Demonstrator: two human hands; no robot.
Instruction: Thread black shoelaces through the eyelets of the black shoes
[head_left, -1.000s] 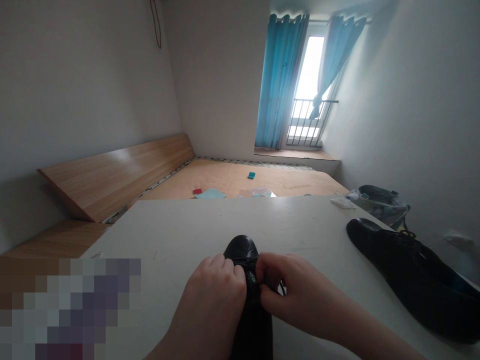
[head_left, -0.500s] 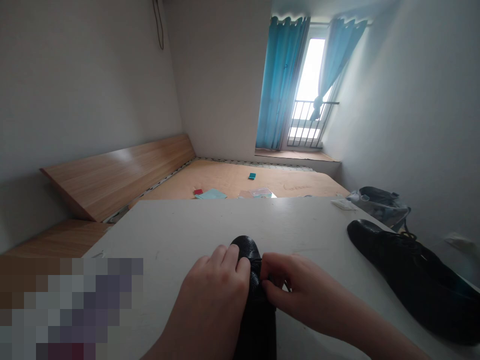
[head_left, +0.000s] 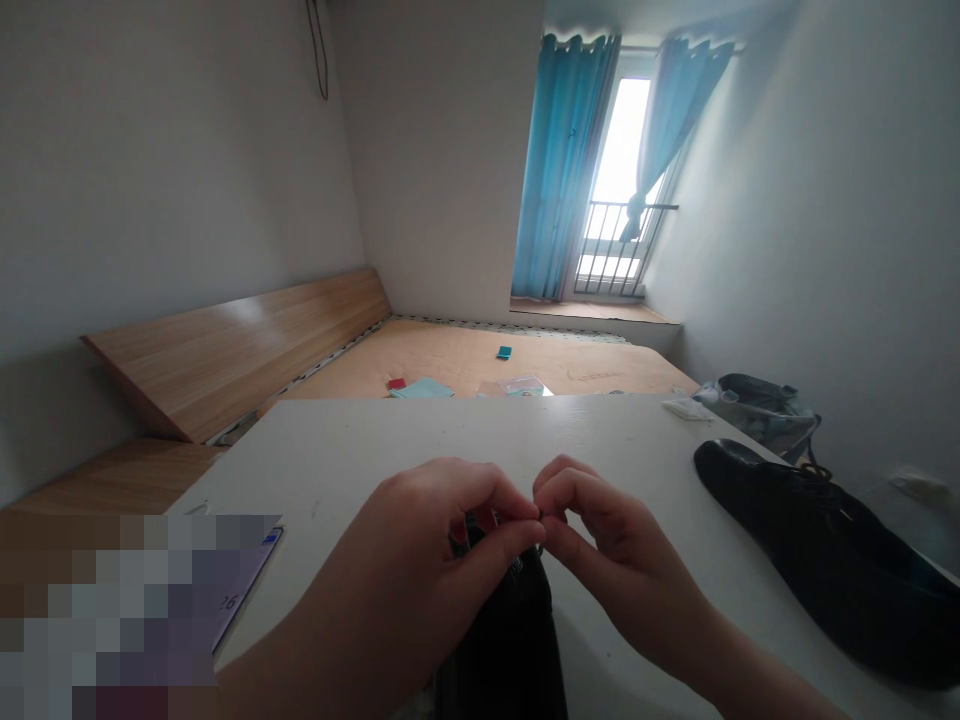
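A black leather shoe (head_left: pixel 506 640) lies on the white table (head_left: pixel 360 450) right in front of me, toe pointing away. My left hand (head_left: pixel 435 545) and my right hand (head_left: pixel 592 525) are both raised just above its front, fingers curled and pinched together. Their fingertips meet over the shoe and hide its toe. Each pinch seems to hold a thin dark lace, too small to make out clearly. A second black lace-up shoe (head_left: pixel 817 545) lies on the table to the right, apart from both hands.
A purple-edged card (head_left: pixel 244 590) lies at the table's left beside a blurred patch. A small white object (head_left: pixel 686 407) sits at the far right corner, a bag (head_left: pixel 757 405) behind it. Beyond the table are a wooden bed platform (head_left: pixel 480 360) with small items and a blue-curtained window (head_left: pixel 600 170).
Both hands have lifted from the shoe's sides and moved forward over its toe, fingertips now pinched together. The shoe's toe, visible before, is covered.
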